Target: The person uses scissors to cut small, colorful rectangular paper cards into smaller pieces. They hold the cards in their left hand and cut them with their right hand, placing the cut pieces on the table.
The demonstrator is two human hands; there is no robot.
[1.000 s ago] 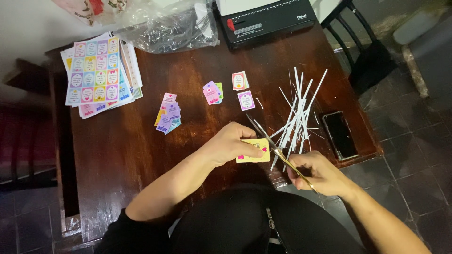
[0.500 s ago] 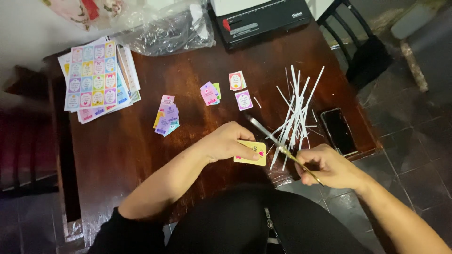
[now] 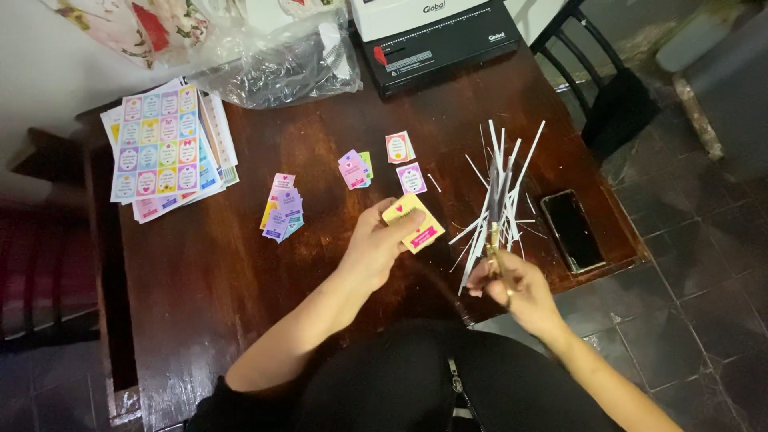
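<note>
My left hand (image 3: 374, 246) holds a small yellow card (image 3: 416, 224) with a pink label, pinched at its left edge just above the dark wooden table (image 3: 240, 264). My right hand (image 3: 514, 286) grips a pair of scissors (image 3: 494, 214) by the handles at the table's near edge. The blades point straight away from me, over a loose heap of white paper strips (image 3: 502, 172). The card and the scissors are apart, with about a hand's width between them.
A fanned pile of cut coloured cards (image 3: 282, 210) lies left of my left hand; more small cards (image 3: 354, 168) lie farther back. Printed label sheets (image 3: 164, 148) sit far left, a black phone (image 3: 572, 230) at right, a crumpled plastic bag (image 3: 280, 64), a black machine (image 3: 440, 40) and a chair (image 3: 596, 88) beyond.
The scissors swung from slanting toward the yellow card to pointing straight away, clear of it. My left hand lifted and turned the card slightly.
</note>
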